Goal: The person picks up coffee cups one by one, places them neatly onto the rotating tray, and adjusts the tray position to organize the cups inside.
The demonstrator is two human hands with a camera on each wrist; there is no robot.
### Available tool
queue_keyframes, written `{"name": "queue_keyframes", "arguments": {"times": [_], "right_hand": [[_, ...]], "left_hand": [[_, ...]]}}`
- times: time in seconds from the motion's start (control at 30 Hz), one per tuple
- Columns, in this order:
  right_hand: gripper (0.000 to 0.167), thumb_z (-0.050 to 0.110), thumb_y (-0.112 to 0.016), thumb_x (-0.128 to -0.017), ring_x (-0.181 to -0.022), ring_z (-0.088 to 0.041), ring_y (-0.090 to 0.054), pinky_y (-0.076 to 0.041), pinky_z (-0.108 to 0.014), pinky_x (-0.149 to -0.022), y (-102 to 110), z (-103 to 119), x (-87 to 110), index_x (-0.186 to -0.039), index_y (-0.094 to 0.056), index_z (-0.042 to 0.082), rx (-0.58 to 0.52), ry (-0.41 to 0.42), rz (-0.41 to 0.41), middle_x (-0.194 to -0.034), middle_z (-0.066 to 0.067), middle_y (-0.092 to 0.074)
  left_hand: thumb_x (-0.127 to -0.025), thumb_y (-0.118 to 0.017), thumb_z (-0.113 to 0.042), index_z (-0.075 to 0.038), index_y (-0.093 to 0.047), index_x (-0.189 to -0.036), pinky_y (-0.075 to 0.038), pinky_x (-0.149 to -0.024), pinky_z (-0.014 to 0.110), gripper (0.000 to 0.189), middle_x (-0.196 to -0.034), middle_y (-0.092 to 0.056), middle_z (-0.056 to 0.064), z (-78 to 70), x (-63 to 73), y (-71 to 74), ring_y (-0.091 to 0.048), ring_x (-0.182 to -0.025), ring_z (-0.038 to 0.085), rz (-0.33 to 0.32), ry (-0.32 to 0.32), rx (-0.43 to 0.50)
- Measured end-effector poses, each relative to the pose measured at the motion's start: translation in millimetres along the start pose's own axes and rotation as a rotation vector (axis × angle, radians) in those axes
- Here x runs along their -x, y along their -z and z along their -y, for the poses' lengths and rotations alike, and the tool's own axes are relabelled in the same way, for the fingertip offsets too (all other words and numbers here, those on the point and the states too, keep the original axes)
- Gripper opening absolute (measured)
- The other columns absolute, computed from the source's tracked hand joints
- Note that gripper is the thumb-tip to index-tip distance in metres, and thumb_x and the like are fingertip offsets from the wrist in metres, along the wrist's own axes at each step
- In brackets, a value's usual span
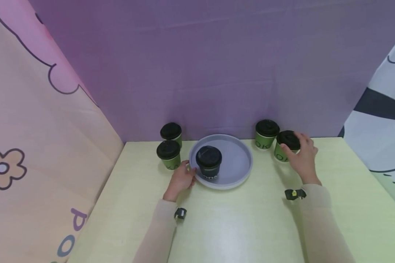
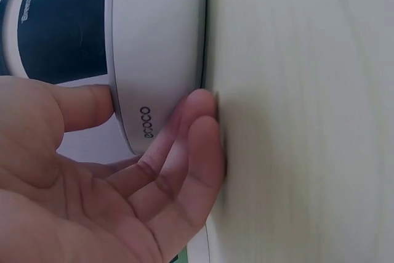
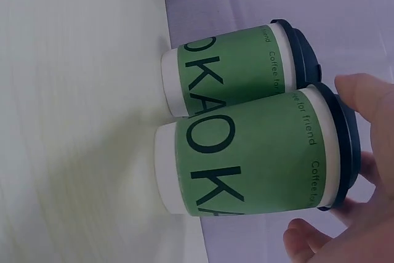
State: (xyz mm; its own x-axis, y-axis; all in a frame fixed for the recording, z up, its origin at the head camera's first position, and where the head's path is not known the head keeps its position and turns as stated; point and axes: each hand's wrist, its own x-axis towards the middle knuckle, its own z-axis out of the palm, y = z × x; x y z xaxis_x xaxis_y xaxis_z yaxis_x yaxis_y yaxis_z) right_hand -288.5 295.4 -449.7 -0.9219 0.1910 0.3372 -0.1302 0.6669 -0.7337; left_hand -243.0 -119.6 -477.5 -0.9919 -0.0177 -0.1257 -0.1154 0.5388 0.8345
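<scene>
My left hand (image 1: 181, 178) pinches the near-left rim of a round grey tray (image 1: 238, 160), thumb (image 2: 86, 106) on the inner side and fingers curled against the outer wall marked "ecoco". On the tray stands a dark paper coffee cup (image 1: 209, 162) with a black lid. At the right, my right hand (image 1: 302, 157) curves round the black lid of a green paper coffee cup (image 3: 258, 152), thumb on one side and fingers on the other. That cup is upright; whether its base touches the table cannot be told. Close behind it stands another green cup (image 3: 237, 69).
Two more green lidded cups, a rear one (image 1: 172, 132) and a front one (image 1: 169, 155), stand left of the tray. The pale table (image 1: 230, 226) ends at a purple cloth backdrop (image 1: 197, 73). Printed cloth panels (image 1: 36, 128) flank the table.
</scene>
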Motion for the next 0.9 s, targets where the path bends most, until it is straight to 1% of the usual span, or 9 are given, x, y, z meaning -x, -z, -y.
{"name": "queue_keyframes", "arguments": {"times": [0.1, 0.2, 0.3, 0.4, 0.5, 0.67, 0.73, 0.9], "right_hand": [[0.070, 0.035, -0.064, -0.101, -0.140, -0.059, -0.019, -0.028, -0.079, -0.104, 0.1, 0.7, 0.5, -0.157, -0.035, 0.005, -0.009, -0.016, 0.011, -0.165, -0.030, -0.019], [0.070, 0.035, -0.063, -0.101, -0.142, -0.058, -0.018, -0.027, -0.079, -0.105, -0.1, 1.0, 0.9, -0.157, -0.035, 0.004, -0.017, -0.024, 0.017, -0.166, -0.029, -0.017], [0.069, 0.034, -0.064, -0.101, -0.143, -0.058, -0.016, -0.026, -0.079, -0.107, 0.0, 1.6, 1.5, -0.156, -0.035, 0.003, -0.024, -0.028, 0.014, -0.166, -0.030, -0.016], [0.070, 0.034, -0.065, -0.100, -0.144, -0.057, -0.015, -0.025, -0.077, -0.109, 0.3, 2.0, 1.6, -0.155, -0.035, 0.002, -0.031, -0.035, 0.011, -0.167, -0.029, -0.015], [0.071, 0.034, -0.066, -0.100, -0.145, -0.056, -0.015, -0.024, -0.077, -0.111, 0.4, 1.6, 2.1, -0.155, -0.035, 0.002, -0.037, -0.042, 0.013, -0.167, -0.028, -0.015], [0.072, 0.033, -0.069, -0.098, -0.143, -0.054, -0.018, -0.025, -0.075, -0.112, -0.5, -0.7, 1.5, -0.153, -0.036, 0.002, -0.051, -0.046, 0.004, -0.164, -0.030, -0.021], [0.072, 0.033, -0.069, -0.097, -0.142, -0.053, -0.019, -0.025, -0.074, -0.112, -0.7, -1.3, 1.4, -0.153, -0.036, 0.001, -0.055, -0.052, 0.002, -0.163, -0.030, -0.022], [0.073, 0.031, -0.071, -0.096, -0.141, -0.052, -0.021, -0.026, -0.073, -0.112, -1.0, -0.8, 1.5, -0.153, -0.035, 0.001, -0.054, -0.069, 0.002, -0.161, -0.030, -0.025]], "left_hand": [[-0.105, -0.055, -0.028, -0.004, -0.042, -0.152, -0.046, -0.060, 0.028, 0.055, -0.075, -0.071, 0.011, -0.5, -0.3, -0.6, -0.059, -0.055, 0.014, -0.041, -0.013, -0.058], [-0.105, -0.055, -0.028, -0.003, -0.043, -0.152, -0.046, -0.063, 0.030, 0.054, -0.068, -0.068, 0.006, -0.5, 0.1, -1.1, -0.059, -0.056, 0.014, -0.069, -0.026, -0.086], [-0.105, -0.055, -0.028, -0.003, -0.044, -0.151, -0.047, -0.064, 0.031, 0.054, -0.065, -0.065, 0.002, -0.4, 0.5, -0.9, -0.058, -0.056, 0.014, -0.081, -0.038, -0.102], [-0.105, -0.054, -0.029, -0.002, -0.044, -0.151, -0.048, -0.066, 0.031, 0.054, -0.064, -0.065, 0.001, -0.3, 0.5, 0.2, -0.058, -0.055, 0.014, -0.074, -0.044, -0.102], [-0.105, -0.054, -0.028, -0.002, -0.041, -0.153, -0.049, -0.064, 0.031, 0.056, -0.066, -0.067, 0.005, 1.0, 0.7, 2.0, -0.059, -0.054, 0.015, -0.032, -0.039, -0.071], [-0.103, -0.054, -0.022, 0.001, -0.030, -0.157, -0.056, -0.058, 0.033, 0.064, -0.080, -0.070, 0.015, 1.5, 2.4, 4.8, -0.065, -0.061, 0.020, 0.107, -0.002, 0.046], [-0.101, -0.054, -0.021, 0.000, -0.026, -0.158, -0.058, -0.060, 0.034, 0.067, -0.086, -0.071, 0.016, 0.1, 3.7, 6.0, -0.067, -0.066, 0.021, 0.153, 0.019, 0.078], [-0.098, -0.057, -0.022, -0.002, -0.021, -0.161, -0.059, -0.064, 0.036, 0.075, -0.095, -0.072, 0.016, -3.8, 6.3, 7.7, -0.069, -0.071, 0.023, 0.208, 0.050, 0.094]]}}
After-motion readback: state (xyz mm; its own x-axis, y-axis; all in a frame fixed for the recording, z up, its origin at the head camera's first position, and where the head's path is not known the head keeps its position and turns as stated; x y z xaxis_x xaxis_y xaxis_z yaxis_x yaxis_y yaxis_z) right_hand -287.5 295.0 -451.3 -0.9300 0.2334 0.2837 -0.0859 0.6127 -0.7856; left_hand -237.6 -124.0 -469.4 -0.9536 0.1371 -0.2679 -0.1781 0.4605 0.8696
